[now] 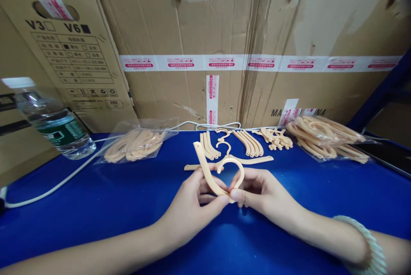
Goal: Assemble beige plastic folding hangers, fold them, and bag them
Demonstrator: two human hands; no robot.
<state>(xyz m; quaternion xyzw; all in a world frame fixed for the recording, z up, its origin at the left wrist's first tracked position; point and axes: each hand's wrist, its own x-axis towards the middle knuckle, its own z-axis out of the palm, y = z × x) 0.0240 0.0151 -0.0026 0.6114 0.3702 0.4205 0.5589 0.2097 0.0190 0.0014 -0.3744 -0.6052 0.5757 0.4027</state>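
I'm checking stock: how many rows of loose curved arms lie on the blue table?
2. The left row and the right row both lie behind the flat hanger, the latter beside the hook pile. The left hand and right hand may hide others.

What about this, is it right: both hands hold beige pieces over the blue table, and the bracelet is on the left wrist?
Not quite: the head view shows the bracelet on the right wrist. Both the left hand and right hand do hold beige pieces over the blue table.
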